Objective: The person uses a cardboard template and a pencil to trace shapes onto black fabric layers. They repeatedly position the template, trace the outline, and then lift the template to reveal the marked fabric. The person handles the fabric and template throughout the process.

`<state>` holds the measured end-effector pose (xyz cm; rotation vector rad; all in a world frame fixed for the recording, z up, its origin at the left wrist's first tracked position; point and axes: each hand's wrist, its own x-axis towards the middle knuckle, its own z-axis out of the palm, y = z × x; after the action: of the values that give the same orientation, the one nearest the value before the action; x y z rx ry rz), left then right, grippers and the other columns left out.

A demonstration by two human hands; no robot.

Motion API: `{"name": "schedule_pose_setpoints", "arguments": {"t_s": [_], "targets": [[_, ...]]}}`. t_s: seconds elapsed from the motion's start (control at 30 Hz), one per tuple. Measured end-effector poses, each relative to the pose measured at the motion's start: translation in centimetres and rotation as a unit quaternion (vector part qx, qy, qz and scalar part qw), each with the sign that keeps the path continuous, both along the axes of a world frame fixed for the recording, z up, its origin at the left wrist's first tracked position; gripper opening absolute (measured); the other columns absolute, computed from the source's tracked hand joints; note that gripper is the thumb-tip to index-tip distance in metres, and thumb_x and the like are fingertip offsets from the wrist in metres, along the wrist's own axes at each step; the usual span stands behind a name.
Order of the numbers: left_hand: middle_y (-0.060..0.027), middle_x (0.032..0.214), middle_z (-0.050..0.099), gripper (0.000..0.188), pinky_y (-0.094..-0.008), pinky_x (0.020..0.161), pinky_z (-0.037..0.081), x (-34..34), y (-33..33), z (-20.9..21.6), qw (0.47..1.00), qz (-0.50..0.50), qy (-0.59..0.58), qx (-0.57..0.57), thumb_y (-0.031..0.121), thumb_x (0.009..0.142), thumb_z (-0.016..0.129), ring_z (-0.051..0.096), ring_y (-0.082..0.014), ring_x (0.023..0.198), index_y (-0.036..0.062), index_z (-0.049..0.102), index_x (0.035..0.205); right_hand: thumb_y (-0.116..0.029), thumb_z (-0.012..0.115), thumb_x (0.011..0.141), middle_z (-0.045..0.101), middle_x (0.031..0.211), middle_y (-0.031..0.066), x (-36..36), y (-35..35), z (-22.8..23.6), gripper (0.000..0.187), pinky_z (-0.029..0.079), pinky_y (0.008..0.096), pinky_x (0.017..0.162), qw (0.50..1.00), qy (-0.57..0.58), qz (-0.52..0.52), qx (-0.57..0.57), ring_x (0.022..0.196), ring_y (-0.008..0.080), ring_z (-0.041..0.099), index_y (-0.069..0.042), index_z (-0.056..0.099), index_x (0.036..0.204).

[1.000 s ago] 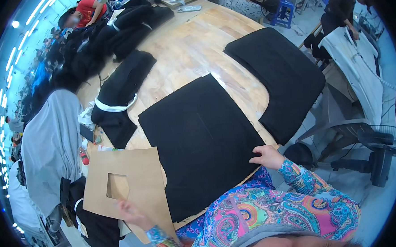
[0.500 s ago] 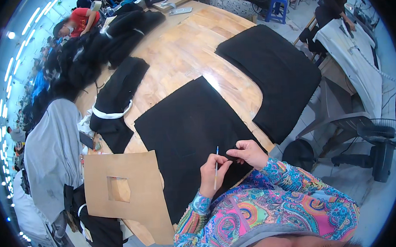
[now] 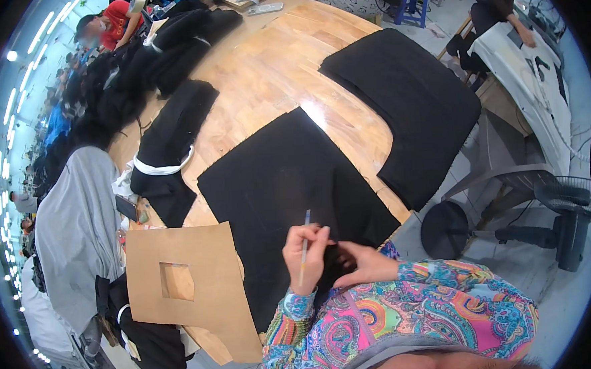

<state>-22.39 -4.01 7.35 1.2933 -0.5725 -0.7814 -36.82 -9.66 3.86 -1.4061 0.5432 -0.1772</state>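
Observation:
My left hand [image 3: 306, 256] is raised over the near edge of a large black fabric panel [image 3: 289, 185] and holds a thin pencil-like marker [image 3: 305, 241] upright. Just to its right, my right hand [image 3: 365, 264] pinches the panel's near edge with curled fingers. Both forearms wear bright patterned sleeves. On the wooden table [image 3: 269, 72], left of the panel, lies a brown cardboard template [image 3: 201, 303] with a square hole cut in it, hanging partly over the table edge.
A second black fabric panel [image 3: 408, 105] lies at the right. A black bundle tied with a white band [image 3: 167, 158] and heaps of dark garments [image 3: 161, 44] fill the left and far side. A grey cloth [image 3: 77, 222] hangs at the left. Other people work in the background. A fan [image 3: 571, 223] stands on the floor.
My left hand let go of the cardboard template and came right to the panel's near edge, where it now holds the marker. The right hand drew back toward me along the fabric edge.

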Motion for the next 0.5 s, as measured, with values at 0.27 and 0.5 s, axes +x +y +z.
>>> {"name": "schedule_pose_setpoints", "arguments": {"t_s": [0.27, 0.5], "targets": [[-0.0173, 0.114, 0.058, 0.039, -0.04, 0.092, 0.041, 2.1, 3.8, -0.7, 0.901, 0.001, -0.435, 0.009, 0.007, 0.064, 0.079, 0.052, -0.034, 0.111, 0.0058, 0.044, 0.082, -0.016, 0.055, 0.088, 0.061, 0.109, 0.0104, 6.0, 0.2, 0.3, 0.031, 0.044, 0.0294, 0.087, 0.978, 0.042, -0.135, 0.152, 0.099, 0.0174, 0.056, 0.001, 0.055, 0.114], [-0.0161, 0.097, 0.061, 0.023, -0.0355, 0.086, 0.042, 3.7, 10.2, -6.7, 0.872, 0.187, -0.428, 0.148, -0.01, 0.069, 0.056, 0.058, -0.0281, 0.093, 0.0036, 0.042, 0.082, -0.034, 0.057, 0.087, 0.063, 0.08, 0.01, 5.8, -2.5, 4.5, 0.035, 0.046, 0.0279, 0.068, 0.993, -0.026, -0.109, 0.027, 0.074, 0.0189, 0.06, 0.001, 0.064, 0.09]]}}
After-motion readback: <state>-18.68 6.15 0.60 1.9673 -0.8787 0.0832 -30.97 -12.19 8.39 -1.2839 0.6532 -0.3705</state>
